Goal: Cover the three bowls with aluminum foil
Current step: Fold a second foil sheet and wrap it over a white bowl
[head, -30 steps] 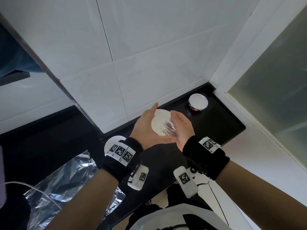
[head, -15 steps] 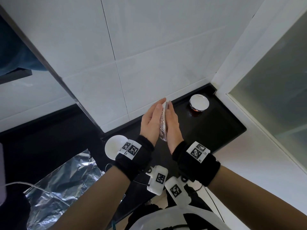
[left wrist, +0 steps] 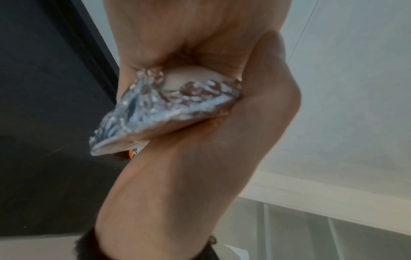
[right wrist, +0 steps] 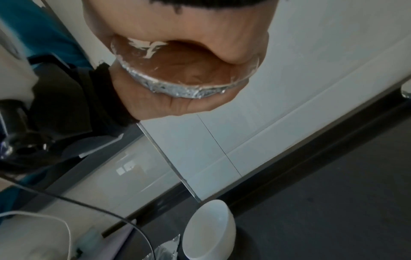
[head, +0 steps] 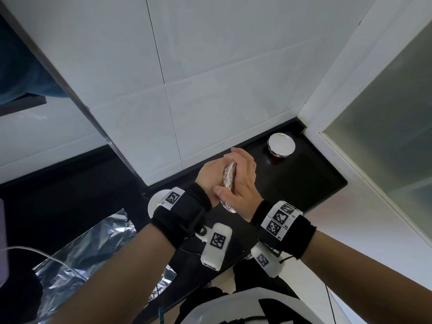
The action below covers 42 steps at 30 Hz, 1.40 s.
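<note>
Both hands clamp 1 foil-covered bowl (head: 228, 181) on edge above the black counter (head: 304, 183): left hand (head: 209, 175) cups its base, right hand (head: 243, 181) pressed flat on the foil top, contents hidden. Second foil-covered bowl (head: 281, 145) stands beyond it near the counter corner. Uncovered white bowl (right wrist: 209, 230), empty, stands left of the hands beside the loose foil sheet (head: 77, 253).

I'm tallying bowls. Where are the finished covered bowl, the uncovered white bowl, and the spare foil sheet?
covered bowl (head: 281, 144): head view, foil top.
uncovered white bowl (right wrist: 209, 230): right wrist view, inner wall.
spare foil sheet (head: 93, 251): head view, crumpled middle.
</note>
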Tool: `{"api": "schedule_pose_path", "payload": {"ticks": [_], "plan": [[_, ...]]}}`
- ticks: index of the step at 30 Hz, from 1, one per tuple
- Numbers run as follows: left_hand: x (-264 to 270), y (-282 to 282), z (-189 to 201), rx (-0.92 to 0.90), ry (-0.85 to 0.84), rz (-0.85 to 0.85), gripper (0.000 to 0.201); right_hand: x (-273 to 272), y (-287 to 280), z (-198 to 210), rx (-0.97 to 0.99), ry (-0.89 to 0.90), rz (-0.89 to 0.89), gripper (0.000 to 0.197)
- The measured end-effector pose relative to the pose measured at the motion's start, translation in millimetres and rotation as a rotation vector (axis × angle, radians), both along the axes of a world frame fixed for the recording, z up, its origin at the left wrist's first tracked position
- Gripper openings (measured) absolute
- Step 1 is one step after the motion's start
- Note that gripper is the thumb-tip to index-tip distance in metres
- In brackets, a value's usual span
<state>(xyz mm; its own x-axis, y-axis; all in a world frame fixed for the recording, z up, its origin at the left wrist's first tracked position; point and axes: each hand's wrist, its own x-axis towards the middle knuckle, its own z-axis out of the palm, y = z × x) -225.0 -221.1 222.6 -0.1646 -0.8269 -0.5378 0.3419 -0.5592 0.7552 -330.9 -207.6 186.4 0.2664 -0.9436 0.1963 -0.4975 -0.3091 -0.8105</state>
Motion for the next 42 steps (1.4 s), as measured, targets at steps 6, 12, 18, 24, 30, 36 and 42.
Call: {"api": "schedule_pose_path", "payload": {"ticks": [6,12,18,24,30,36,42], "plan": [[-6,9,-12,-0.065,0.099,0.025,0.043,3,-15,10,0.258,-0.254,-0.161,0.038],[-24,17,-30,-0.446,-0.203,0.010,0.044,5,-31,19,0.582,-0.376,-0.377,0.042],[-31,13,-19,-0.373,-0.165,0.128,0.028,6,-24,19,0.544,-0.331,-0.381,0.056],[-24,10,-18,-0.292,-0.003,0.111,0.016,-7,-8,14,0.456,-0.099,-0.175,0.071],[-18,3,-28,-0.194,-0.014,0.041,0.009,-31,-3,17,0.359,0.046,0.111,0.072],[-32,6,-26,-0.186,-0.022,-0.014,0.027,-27,-3,20,0.362,-0.126,-0.046,0.039],[-39,9,-39,-0.405,-0.310,-0.015,0.030,-25,-9,30,0.495,-0.298,-0.154,0.028]]}}
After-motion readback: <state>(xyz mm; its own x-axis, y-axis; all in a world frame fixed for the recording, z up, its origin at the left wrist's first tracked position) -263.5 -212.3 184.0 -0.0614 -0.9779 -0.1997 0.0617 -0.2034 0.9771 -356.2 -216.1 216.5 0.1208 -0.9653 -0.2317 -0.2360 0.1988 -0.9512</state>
